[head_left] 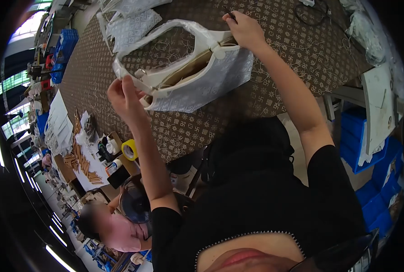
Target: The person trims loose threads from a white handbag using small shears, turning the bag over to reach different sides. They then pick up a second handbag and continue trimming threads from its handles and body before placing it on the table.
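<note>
A white handbag [220, 75] with a pale silvery patterned side is held up over the table, its zipped top gaping. Its looped shoulder strap [179, 25] is wrapped in clear plastic. My left hand [128, 100] is closed on the bag's left end, by the strap's metal fitting. At the bag's upper right corner is my right hand [247, 31], fingers curled around a small dark tool [230, 16] whose kind is mostly hidden by the fingers.
The brown patterned tabletop [188, 136] has loose threads on it. More silvery bag pieces [136, 27] lie at the far side. Yellow tape [129, 149] sits on a side table at left, near a seated person [124, 231]. Blue crates [354, 136] stand at right.
</note>
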A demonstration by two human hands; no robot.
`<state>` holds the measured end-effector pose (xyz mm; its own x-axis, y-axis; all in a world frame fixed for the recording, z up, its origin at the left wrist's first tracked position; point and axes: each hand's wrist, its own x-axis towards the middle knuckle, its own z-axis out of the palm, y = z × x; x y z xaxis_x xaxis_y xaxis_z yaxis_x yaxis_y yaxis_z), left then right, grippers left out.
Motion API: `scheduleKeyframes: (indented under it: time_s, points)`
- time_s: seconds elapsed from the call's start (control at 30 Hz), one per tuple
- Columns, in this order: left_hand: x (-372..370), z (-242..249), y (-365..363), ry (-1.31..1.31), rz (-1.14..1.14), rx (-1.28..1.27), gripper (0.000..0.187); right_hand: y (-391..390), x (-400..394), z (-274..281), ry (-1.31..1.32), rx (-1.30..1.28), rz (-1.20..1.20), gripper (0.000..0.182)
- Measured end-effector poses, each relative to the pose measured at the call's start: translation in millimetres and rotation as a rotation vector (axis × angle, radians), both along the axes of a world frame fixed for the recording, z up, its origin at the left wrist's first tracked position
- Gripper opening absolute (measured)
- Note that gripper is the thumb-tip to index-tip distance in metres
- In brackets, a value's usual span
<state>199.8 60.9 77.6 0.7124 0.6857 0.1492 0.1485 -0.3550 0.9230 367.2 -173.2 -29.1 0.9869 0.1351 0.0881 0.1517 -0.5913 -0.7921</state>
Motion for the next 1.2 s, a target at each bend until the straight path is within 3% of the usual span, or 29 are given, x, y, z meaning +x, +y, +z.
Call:
scheduleKeyframes:
  time_s: [0.07, 0.1, 0.17, 0.2, 0.3, 0.33, 0.4, 0.43, 0.53, 0.67, 0.73, 0.83, 0.97, 1.2]
  points:
    - [-13.2, 11.1, -32.2, -0.324, -0.025, 0.357, 0.025, -4.5, -21.6, 12.4, 0.066, 0.025, -0.044, 0.025]
    - [-24.8, 11.1, -42.5, -0.277, -0.078, 0.300, 0.025, -7.0, -29.4, 14.9, 0.068, 0.016, -0.049, 0.025]
    - [-31.6, 8.5, -62.5, 0.081, -0.479, 0.397, 0.026, -10.5, -42.1, 16.3, 0.081, 0.074, -0.063, 0.024]
    - [-26.8, 2.5, -73.9, 0.086, -0.483, 0.390, 0.026, -11.7, -46.7, 20.6, 0.067, 0.066, -0.067, 0.023]
    - [4.8, -18.0, -101.2, 0.356, -0.721, -0.452, 0.027, -11.7, -49.7, 19.6, 0.035, 0.078, -0.070, 0.023]
    - [12.1, -24.5, -99.9, 0.365, -0.734, -0.449, 0.027, -11.2, -49.8, 21.0, 0.039, 0.081, -0.085, 0.023]
    - [24.0, -34.5, -94.1, 0.267, -0.742, -0.840, 0.033, -12.2, -52.3, 24.3, 0.020, 0.423, -0.117, 0.018]
    - [29.8, -33.7, -91.8, 0.303, -0.758, -0.904, 0.036, -16.4, -55.8, 26.8, 0.024, 0.423, -0.126, 0.018]
    - [41.8, -27.8, -91.6, 0.459, -0.745, -0.815, 0.035, -30.9, -73.4, 36.1, -0.297, 0.929, -0.186, 0.012]
    - [48.3, -26.9, -92.3, 0.571, -0.815, -0.759, 0.037, -63.5, -112.3, 42.7, -0.041, 0.833, -0.025, 0.011]
    - [50.5, -25.1, -96.1, 0.636, -0.812, -0.708, 0.038, -62.5, -125.6, 35.1, 0.318, 0.829, 0.090, 0.019]
    - [52.0, -23.0, -96.0, 0.635, -0.853, -0.693, 0.039, -54.5, -134.3, 31.9, 0.485, 0.797, 0.135, 0.025]
    - [50.3, -25.0, -94.1, 0.634, -0.815, -0.729, 0.037, -50.2, -133.5, 36.7, 0.652, 0.765, 0.240, 0.023]
    - [49.6, -28.3, -92.6, 0.584, -0.758, -0.844, 0.028, -46.9, -137.9, 35.9, 0.681, 0.883, 0.214, 0.020]
